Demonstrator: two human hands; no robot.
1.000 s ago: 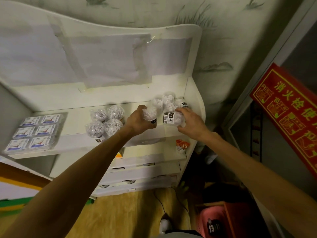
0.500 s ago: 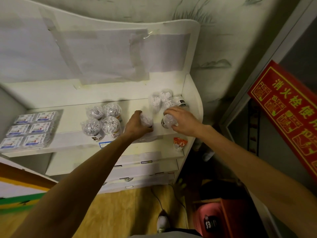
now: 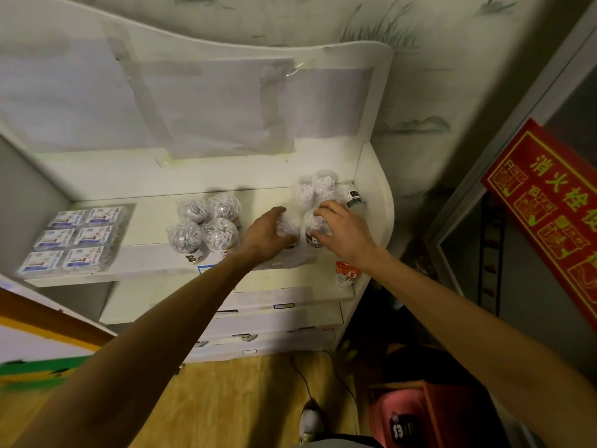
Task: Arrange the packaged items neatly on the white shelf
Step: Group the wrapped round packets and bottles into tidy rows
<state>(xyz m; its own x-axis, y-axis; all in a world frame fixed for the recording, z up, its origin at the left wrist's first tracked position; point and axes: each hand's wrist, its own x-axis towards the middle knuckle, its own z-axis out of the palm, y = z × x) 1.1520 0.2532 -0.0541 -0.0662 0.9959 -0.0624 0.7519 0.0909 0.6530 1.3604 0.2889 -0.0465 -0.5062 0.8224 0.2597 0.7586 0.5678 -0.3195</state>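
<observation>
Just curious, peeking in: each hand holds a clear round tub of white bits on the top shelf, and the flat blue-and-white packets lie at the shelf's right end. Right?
Nearly. The head view shows the flat blue-and-white packets at the left end of the white shelf, not the right. The rest holds: the left hand and right hand each hold a clear round tub of white bits.

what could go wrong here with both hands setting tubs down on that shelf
1. The tub in the left hand stands near the white shelf's front edge; a nudge might tip it off.
2. The right hand grips its tub beside the back cluster of tubs; letting go carelessly may topple them.
</observation>
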